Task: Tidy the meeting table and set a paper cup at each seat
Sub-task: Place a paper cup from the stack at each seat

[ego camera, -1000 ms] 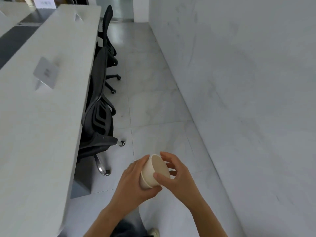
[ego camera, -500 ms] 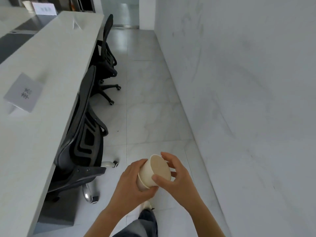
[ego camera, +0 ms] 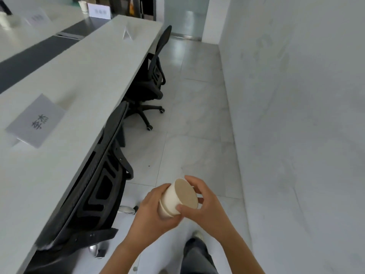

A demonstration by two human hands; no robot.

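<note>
A short stack of cream paper cups (ego camera: 175,198) lies on its side between my hands, low in the view over the floor. My left hand (ego camera: 152,216) wraps round the lower cups from the left. My right hand (ego camera: 203,206) pinches the rim of the outermost cup with thumb and fingers. The long white meeting table (ego camera: 83,80) runs along the left. A folded name card (ego camera: 35,121) stands on it near me and another name card (ego camera: 127,33) stands farther down.
Two black office chairs are pushed in at the table's right side, one near (ego camera: 96,192) and one farther (ego camera: 152,80). A white wall (ego camera: 296,115) closes the aisle on the right. A paper cup (ego camera: 83,6) stands on the far table.
I have walked forward along the aisle; the near chair and name card have come closer. Both hands have stayed on the cup stack.
</note>
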